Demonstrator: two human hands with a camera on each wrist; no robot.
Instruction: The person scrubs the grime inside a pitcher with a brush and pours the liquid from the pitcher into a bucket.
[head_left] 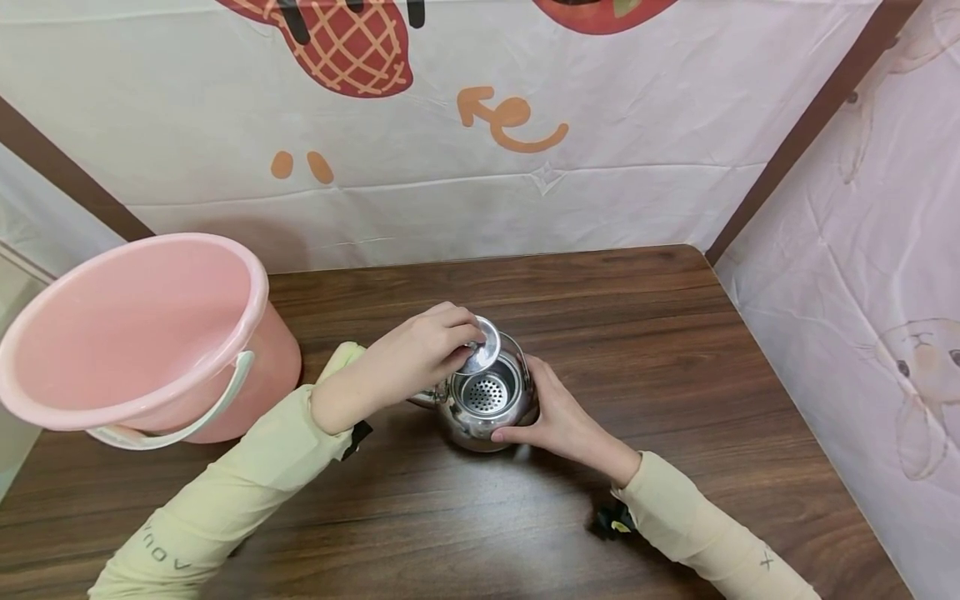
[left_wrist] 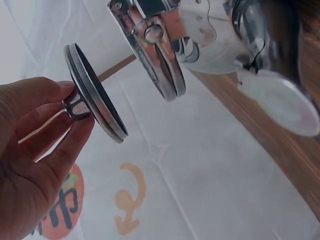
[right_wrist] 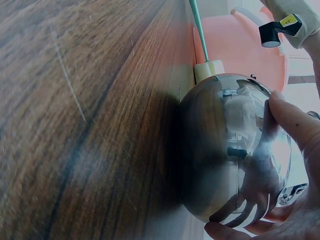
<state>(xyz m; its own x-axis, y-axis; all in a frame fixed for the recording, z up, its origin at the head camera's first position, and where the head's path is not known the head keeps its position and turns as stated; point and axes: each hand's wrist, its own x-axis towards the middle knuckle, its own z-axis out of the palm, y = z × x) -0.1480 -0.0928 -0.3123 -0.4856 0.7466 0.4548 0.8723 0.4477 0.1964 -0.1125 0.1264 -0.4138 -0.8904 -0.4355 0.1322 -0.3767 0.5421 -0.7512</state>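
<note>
- Nearest us, pale sleeves [head_left: 217,508] reach over the table [head_left: 675,333].
- Farthest left, we record a pink bucket [head_left: 277,358] upright, apart from the kettle [head_left: 472,432], perhaps for working room.
- Left hand [head_left: 423,346] pinches the lid [head_left: 489,342] by its knob [left_wrist: 77,107], presumably its natural handhold, tilted above the kettle's mouth.
- Uncovered, the kettle stands on the table, strainer [head_left: 486,393] showing.
- Right hand [head_left: 558,417] grasps the kettle's side; we judge this steadies it.
</note>
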